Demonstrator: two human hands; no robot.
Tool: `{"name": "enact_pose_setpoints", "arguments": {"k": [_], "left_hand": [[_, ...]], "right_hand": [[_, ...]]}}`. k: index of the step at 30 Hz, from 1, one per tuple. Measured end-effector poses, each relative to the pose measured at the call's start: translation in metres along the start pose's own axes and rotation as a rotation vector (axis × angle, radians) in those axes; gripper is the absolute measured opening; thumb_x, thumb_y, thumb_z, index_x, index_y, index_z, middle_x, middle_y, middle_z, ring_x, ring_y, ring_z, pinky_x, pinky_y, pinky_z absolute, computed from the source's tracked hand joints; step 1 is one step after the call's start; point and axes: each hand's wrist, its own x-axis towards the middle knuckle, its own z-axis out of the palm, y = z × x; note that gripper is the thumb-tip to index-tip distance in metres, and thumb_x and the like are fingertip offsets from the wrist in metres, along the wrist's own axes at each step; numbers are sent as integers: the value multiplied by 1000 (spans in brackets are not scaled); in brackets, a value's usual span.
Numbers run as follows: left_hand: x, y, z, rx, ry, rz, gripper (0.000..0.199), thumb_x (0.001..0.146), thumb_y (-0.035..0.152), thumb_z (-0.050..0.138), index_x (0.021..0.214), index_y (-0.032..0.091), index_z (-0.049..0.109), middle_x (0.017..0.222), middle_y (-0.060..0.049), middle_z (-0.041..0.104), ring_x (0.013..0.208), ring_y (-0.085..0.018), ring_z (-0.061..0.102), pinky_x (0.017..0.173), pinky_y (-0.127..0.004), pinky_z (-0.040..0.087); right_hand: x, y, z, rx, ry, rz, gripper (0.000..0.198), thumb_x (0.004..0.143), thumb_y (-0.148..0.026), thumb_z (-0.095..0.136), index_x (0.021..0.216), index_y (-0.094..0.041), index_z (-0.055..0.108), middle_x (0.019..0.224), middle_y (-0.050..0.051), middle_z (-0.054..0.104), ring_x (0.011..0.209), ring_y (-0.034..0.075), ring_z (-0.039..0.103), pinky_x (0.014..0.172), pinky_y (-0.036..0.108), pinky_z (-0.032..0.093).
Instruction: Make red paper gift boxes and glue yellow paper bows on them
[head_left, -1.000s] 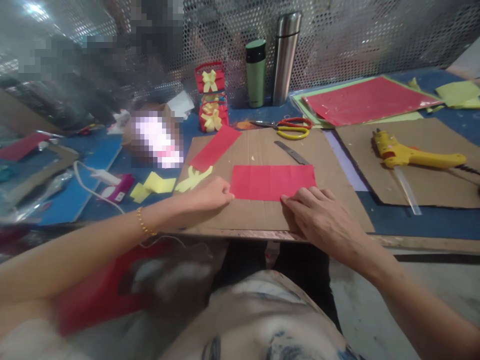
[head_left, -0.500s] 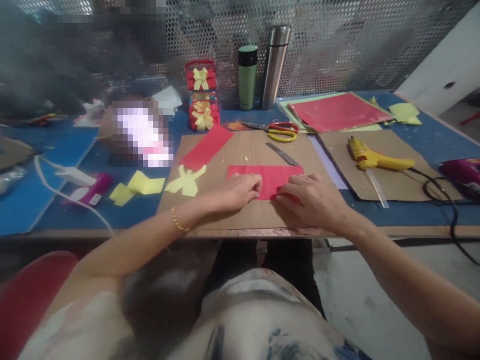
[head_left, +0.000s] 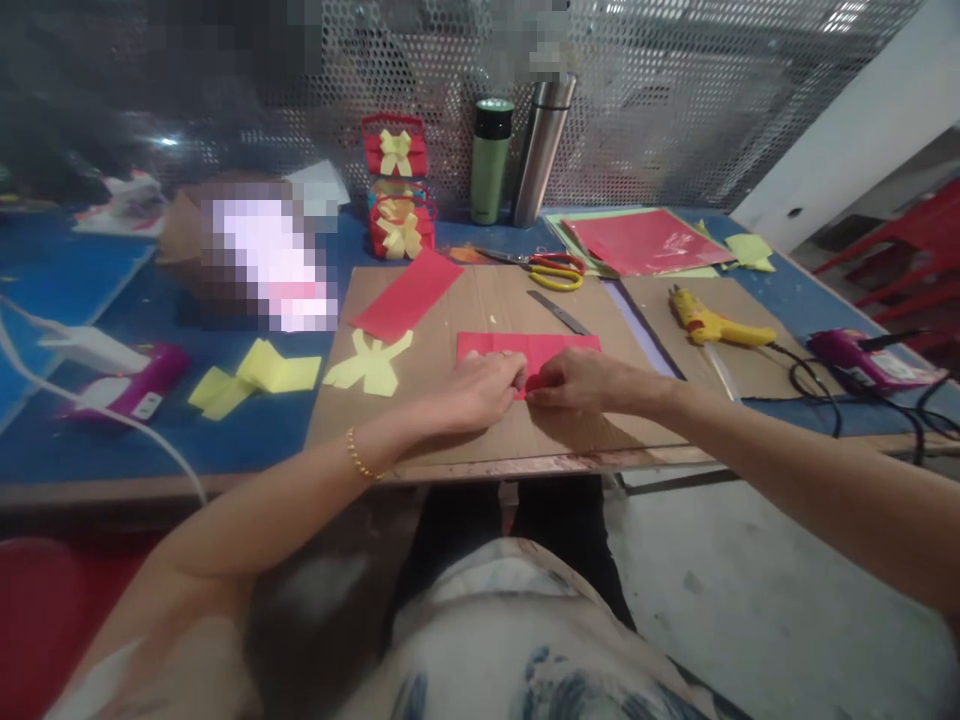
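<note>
A creased sheet of red paper [head_left: 536,347] lies flat on a cardboard sheet [head_left: 420,430] in front of me. My left hand [head_left: 484,388] rests on the paper's left part, fingers curled at its near edge. Close beside it, my right hand [head_left: 574,380] pinches the same near edge, fingertips together. The hands hide the paper's lower corners. Beyond them lies a metal blade or ruler strip [head_left: 559,312]. To the left are a red paper strip [head_left: 409,292] and a yellow paper bow shape [head_left: 367,362].
Scissors [head_left: 556,270] lie behind the cardboard. A yellow glue gun [head_left: 716,325] with a cord sits to the right. Folded yellow papers [head_left: 255,378] lie left. A green tumbler [head_left: 491,165], a steel flask [head_left: 541,150] and red paper boxes [head_left: 401,232] stand behind.
My right hand has moved left along the red paper's near edge, closer to my left hand. The left hand stays nearly in place. The camera view has shifted slightly.
</note>
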Motion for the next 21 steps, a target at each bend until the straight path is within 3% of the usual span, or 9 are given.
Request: {"name": "enact_pose_setpoints", "arguments": {"k": [6,16,21], "left_hand": [[2,-3,1,-8,8,-10,14,93,13,36,86,24,39,92,-5,58,88,-24,52,89,-42,40],[0,-3,-2,-27,17,23,17,92,10,38,82,24,39,89,-3,56,83,-22,49,86,-41,38],[-1,-5,-1,-32,18,18,15,94,13,37,83,23,41,91,-3,59,83,-21,50,85,-40,39]], "right_hand": [[-10,6,-16,159,-112,148,30,83,-38,69,61,-19,63,52,-1,58,50,12,51,54,26,38],[-46,63,-20,-23,-14,216,40,88,-41,61,53,-21,59,55,1,60,56,14,51,57,29,34],[-62,70,-22,-235,159,334,29,90,-31,58,65,-21,65,62,3,61,60,16,54,57,30,30]]}}
